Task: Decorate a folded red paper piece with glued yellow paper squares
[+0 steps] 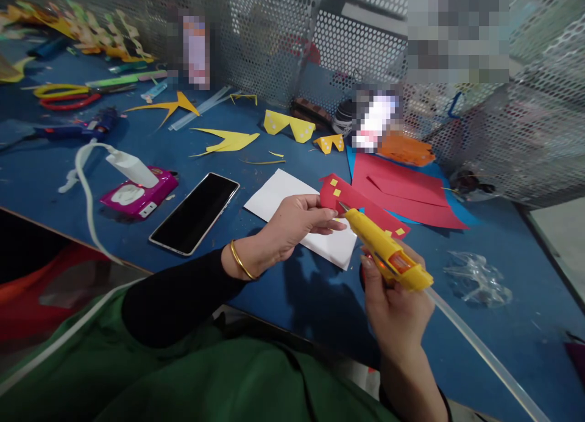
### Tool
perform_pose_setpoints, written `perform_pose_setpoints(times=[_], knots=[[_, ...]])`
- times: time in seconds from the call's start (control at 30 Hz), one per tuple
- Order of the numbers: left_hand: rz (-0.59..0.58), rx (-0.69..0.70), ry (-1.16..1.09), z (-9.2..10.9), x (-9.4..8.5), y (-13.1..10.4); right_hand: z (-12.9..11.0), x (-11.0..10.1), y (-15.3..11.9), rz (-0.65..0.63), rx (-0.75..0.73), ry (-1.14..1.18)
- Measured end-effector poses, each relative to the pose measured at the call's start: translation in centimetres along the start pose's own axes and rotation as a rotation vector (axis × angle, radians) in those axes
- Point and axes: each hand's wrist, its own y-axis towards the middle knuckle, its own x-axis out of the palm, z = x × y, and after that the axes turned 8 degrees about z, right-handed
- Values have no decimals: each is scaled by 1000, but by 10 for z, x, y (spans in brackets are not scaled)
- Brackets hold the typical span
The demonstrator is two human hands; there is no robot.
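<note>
My right hand (pixel 397 306) is wrapped round the handle of a yellow glue gun (pixel 381 245), whose long clear glue stick (pixel 479 349) sticks out behind. The gun's metal tip is at a red paper piece (pixel 351 199) dotted with small yellow squares. My left hand (pixel 299 224) pinches the left end of this red piece between thumb and fingers, its other fingers stretched out below. Under the hand and the red piece lies a white sheet (pixel 269 193) on the blue table (pixel 256 245).
Behind lie yellow paper cutouts (pixel 290 126), an orange cutout (pixel 329 143) and red sheets (pixel 406 193). To the left are a black phone (pixel 196 214), a magenta power socket (pixel 141 196), a blue glue gun (pixel 86 129) and scissors (pixel 68 96). Clear plastic (pixel 478 278) lies right.
</note>
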Motion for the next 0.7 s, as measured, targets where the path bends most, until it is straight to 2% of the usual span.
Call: perform_pose_setpoints(times=[0.2,0.7], knots=[[9,22,10,3,2,-3,1,2,-2,-5,-2,-80],[23,54,18,3,5,-5,4,3,-7,-21,-1,-111]])
